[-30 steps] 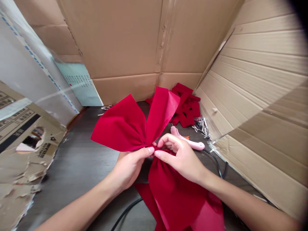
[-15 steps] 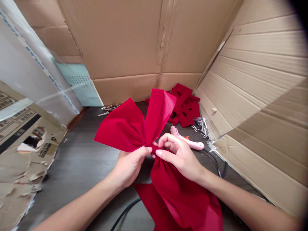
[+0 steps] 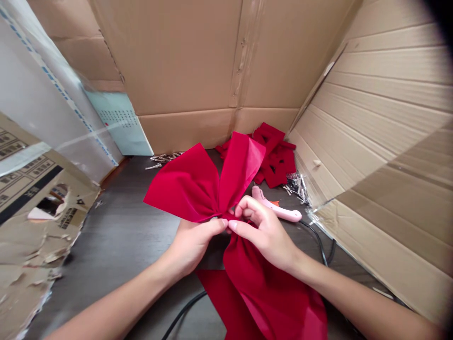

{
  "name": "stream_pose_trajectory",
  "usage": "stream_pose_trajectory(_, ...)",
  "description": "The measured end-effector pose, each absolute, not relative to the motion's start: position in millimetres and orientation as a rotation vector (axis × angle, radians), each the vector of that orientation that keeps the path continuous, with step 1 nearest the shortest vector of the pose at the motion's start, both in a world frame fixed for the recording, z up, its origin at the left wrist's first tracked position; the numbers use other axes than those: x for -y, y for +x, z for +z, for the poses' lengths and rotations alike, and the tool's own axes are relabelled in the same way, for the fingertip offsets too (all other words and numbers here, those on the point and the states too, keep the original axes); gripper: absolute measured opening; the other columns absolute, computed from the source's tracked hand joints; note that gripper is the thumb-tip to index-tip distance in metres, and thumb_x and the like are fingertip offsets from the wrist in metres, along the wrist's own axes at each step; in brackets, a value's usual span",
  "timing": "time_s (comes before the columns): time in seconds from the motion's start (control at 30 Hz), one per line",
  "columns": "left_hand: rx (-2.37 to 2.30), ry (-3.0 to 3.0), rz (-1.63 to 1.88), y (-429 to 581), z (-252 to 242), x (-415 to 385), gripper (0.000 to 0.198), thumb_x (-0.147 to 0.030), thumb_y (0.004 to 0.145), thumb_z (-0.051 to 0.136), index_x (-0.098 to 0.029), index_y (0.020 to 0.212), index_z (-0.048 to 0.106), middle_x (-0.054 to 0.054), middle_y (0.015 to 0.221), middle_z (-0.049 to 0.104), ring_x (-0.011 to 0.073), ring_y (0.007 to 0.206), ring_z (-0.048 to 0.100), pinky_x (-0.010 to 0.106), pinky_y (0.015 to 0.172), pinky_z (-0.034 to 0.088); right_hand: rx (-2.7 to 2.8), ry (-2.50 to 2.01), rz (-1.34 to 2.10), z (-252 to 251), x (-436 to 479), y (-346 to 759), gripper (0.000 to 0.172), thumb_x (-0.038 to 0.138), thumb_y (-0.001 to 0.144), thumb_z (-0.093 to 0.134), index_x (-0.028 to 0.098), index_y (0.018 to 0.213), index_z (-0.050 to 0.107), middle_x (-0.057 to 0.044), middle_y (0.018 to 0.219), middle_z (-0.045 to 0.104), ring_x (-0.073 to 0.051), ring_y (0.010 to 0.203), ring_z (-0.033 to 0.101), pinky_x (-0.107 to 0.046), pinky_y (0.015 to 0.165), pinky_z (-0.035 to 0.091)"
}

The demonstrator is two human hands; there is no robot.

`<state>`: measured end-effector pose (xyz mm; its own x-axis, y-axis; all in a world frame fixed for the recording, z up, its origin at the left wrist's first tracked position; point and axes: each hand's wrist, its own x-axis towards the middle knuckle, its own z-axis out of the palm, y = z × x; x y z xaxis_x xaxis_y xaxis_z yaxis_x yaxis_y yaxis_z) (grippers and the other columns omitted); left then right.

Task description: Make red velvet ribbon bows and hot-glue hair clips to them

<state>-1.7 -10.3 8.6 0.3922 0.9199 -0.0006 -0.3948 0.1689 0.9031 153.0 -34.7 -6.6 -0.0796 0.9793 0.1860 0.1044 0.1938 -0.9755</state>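
Observation:
A large red fabric bow (image 3: 184,186) is gathered tight at its middle, with two tails fanned out on the far side and fuller loops hanging toward me. My left hand (image 3: 194,243) pinches the gathered middle from the left, thumb on top; its other fingers are mostly hidden beneath the cloth. From the right, my right hand (image 3: 265,231) grips the same spot between thumb and curled fingers. Both thumb tips nearly meet there. Just beyond my right hand lies a pink glue gun (image 3: 283,211) on the dark table (image 3: 130,222).
Red fabric strips (image 3: 278,160) are heaped at the back right, beside a bundle of silvery twist ties (image 3: 299,186). More ties (image 3: 163,159) lie back left. Cardboard walls (image 3: 184,61) enclose the table. A black cable (image 3: 320,241) runs along the right; another piece crosses the front.
The bow's far tails have shifted slightly to the right in view. My left thumb has moved closer to my right thumb at the gathered middle. Both hands keep their hold.

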Motion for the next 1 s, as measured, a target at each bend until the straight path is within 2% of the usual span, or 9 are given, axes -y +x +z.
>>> stream_pose_trajectory(0.2, -0.661, 0.987, 1.036, -3, 5, 11, 0.015, -0.010, 0.068, 0.072, -0.015, 0.082, 0.071, 0.004, 0.081, 0.073, 0.0179, 0.076, 0.063, 0.032, 0.077, 0.051, 1.428, -1.091, 1.083, -4, 36, 153, 0.021, 0.028, 0.083, 0.064, 0.021, 0.080, 0.044, 0.002, 0.077, 0.056, -0.014, 0.069, 0.057, -0.027, 0.064, 0.045)
stream_pose_trajectory(0.4, -0.654, 0.958, 1.007, -4, 8, 10, 0.015, -0.009, 0.067, 0.074, -0.014, 0.081, 0.072, 0.004, 0.081, 0.072, 0.0175, 0.077, 0.063, 0.031, 0.076, 0.051, 1.466, -1.099, 1.039, -7, 37, 154, 0.021, 0.029, 0.085, 0.064, 0.021, 0.082, 0.046, 0.002, 0.079, 0.055, -0.014, 0.071, 0.055, -0.027, 0.066, 0.045)
stream_pose_trajectory(0.57, -0.658, 1.005, 0.995, -7, 7, 6, 0.025, -0.012, 0.063, 0.083, -0.015, 0.087, 0.072, 0.005, 0.087, 0.072, 0.0190, 0.083, 0.064, 0.034, 0.083, 0.052, 1.632, -1.124, 0.723, -5, 38, 160, 0.013, 0.025, 0.084, 0.066, 0.021, 0.087, 0.054, -0.002, 0.088, 0.061, -0.017, 0.081, 0.060, -0.031, 0.074, 0.048)
stream_pose_trajectory(0.7, -0.700, 1.075, 0.986, -10, 5, 6, 0.020, -0.017, 0.066, 0.084, -0.014, 0.082, 0.072, 0.005, 0.080, 0.071, 0.0180, 0.079, 0.063, 0.033, 0.079, 0.052, 1.727, -1.011, 0.426, 1, 38, 166, 0.013, 0.017, 0.083, 0.067, 0.022, 0.092, 0.059, -0.005, 0.093, 0.064, -0.020, 0.090, 0.061, -0.036, 0.081, 0.048)
stream_pose_trajectory(0.9, -0.678, 1.086, 0.943, -11, 6, 7, 0.029, -0.017, 0.062, 0.088, -0.013, 0.085, 0.072, 0.004, 0.082, 0.072, 0.0169, 0.079, 0.064, 0.029, 0.076, 0.054, 1.822, -0.717, 0.379, 6, 35, 166, 0.011, 0.010, 0.087, 0.065, 0.018, 0.095, 0.066, -0.005, 0.084, 0.067, -0.016, 0.079, 0.061, -0.030, 0.071, 0.050)
stream_pose_trajectory(1.0, -0.682, 1.076, 0.945, -10, 6, 7, 0.028, -0.016, 0.059, 0.089, -0.012, 0.081, 0.072, 0.003, 0.081, 0.072, 0.0166, 0.080, 0.065, 0.028, 0.078, 0.054, 1.828, -0.684, 0.392, 6, 34, 167, 0.011, 0.006, 0.087, 0.064, 0.016, 0.092, 0.067, -0.005, 0.082, 0.068, -0.015, 0.079, 0.062, -0.029, 0.073, 0.050)
